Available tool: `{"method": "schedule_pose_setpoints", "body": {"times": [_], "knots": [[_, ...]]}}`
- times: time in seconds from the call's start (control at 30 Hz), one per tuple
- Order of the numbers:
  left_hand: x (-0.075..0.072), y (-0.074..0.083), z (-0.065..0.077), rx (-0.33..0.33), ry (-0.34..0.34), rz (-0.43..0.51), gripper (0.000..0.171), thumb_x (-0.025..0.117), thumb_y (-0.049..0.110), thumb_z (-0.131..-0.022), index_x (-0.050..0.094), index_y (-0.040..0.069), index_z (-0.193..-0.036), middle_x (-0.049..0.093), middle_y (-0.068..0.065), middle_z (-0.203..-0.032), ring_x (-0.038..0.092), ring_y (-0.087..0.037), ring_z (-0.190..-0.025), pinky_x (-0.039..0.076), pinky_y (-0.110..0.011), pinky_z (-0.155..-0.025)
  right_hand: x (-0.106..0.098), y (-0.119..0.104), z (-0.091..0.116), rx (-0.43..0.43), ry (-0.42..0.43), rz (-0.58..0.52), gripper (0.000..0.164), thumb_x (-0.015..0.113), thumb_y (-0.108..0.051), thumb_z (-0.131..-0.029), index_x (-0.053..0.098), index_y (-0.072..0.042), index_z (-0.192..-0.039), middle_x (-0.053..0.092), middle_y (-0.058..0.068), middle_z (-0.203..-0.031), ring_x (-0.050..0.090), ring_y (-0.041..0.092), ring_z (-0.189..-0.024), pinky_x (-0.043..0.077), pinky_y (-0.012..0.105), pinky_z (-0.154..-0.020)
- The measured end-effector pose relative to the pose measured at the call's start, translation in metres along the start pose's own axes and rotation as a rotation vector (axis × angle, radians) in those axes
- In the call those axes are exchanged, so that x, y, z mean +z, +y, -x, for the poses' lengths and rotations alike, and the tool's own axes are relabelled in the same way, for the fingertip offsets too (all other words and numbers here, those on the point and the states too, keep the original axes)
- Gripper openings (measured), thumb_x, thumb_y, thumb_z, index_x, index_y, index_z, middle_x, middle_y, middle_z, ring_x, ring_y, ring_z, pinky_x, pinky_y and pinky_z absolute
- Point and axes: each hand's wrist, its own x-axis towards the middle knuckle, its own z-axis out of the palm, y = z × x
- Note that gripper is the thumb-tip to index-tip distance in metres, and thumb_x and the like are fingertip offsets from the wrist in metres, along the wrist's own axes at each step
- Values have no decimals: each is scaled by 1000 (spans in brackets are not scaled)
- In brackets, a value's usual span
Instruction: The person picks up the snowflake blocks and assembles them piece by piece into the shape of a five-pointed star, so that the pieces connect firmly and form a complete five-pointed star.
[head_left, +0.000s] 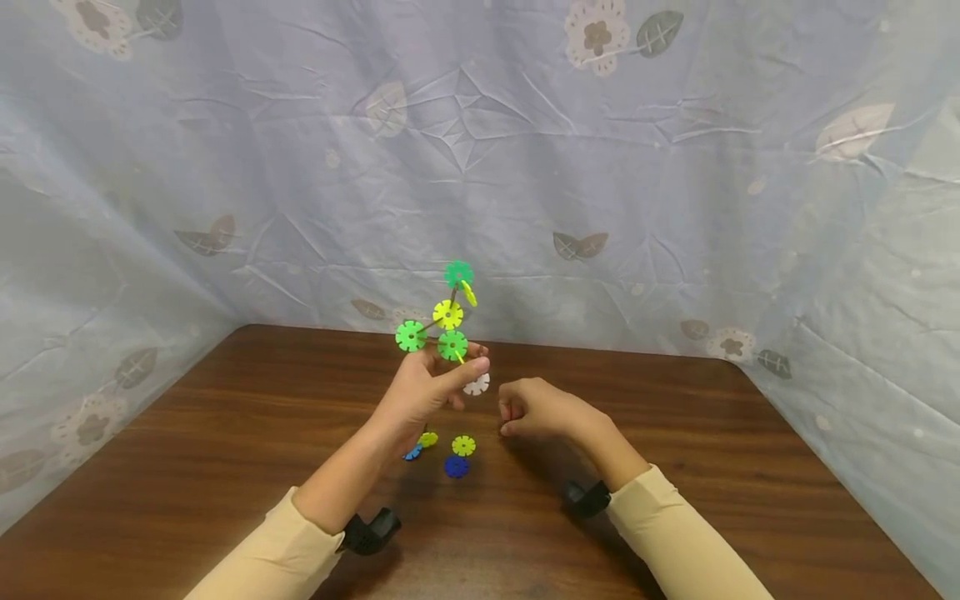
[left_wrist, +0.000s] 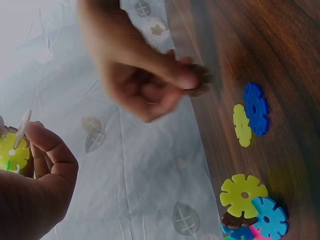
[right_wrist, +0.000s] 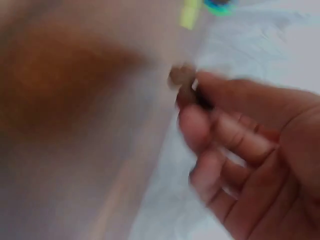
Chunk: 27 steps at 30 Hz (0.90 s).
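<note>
My left hand (head_left: pixel 420 387) grips a built chain of notched plastic discs (head_left: pixel 452 345), held up above the table. Green, yellow, brown and white discs are slotted together in it, and a green disc (head_left: pixel 458 274) forms its top. To the right and slightly lower, my right hand (head_left: pixel 553 408) pinches a brown notched disc (left_wrist: pixel 204 80) between thumb and fingertips, apart from the chain. In the right wrist view the brown disc (right_wrist: pixel 181 77) is blurred, with part of it hidden by the fingers.
On the wooden table (head_left: pixel 262 400) below my hands lie a dark blue disc (head_left: pixel 456 467) and a yellow disc (head_left: pixel 463 446). Another group of discs (left_wrist: pixel 243 195), yellow, light blue, brown and pink, lies overlapping under my left forearm. A patterned curtain (head_left: pixel 510 167) surrounds the table.
</note>
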Motion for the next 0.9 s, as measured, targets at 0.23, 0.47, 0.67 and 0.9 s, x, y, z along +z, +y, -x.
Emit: {"method": "schedule_pose_setpoints", "body": {"times": [0.23,0.47,0.67,0.9], "knots": [[1,1,-1,31,-27,-3,36,69,24,-102,66,3,-132,64,-12,-144,65,-14,-108,57,-29,-73,-24,-5,23,-169,260,-348,17,75,-13,-97,69,-4,-110,76,13,-91,72,15,-77,62,32,-71],[1,-1,2,58,-110,39,41,65,25,-104,59,1,-138,61,-13,-144,79,-24,-93,62,-29,-73,-24,-16,39,-249,445,-643,18,69,-6,-100,67,3,-115,75,7,-95,74,16,-81,64,35,-76],[2,-3,4,93,-165,-5,40,65,24,-105,60,3,-139,57,-16,-151,78,-29,-101,60,-32,-74,-20,-29,47,-208,537,-807,12,68,-11,-102,68,-8,-113,76,-7,-94,75,15,-81,65,36,-79],[4,-4,5,107,-178,-58,42,68,27,-103,62,6,-139,61,-17,-147,76,-25,-102,62,-35,-83,-19,-39,51,-225,603,-882,8,65,-9,-104,68,-15,-109,74,-7,-96,77,12,-81,65,31,-78]]}}
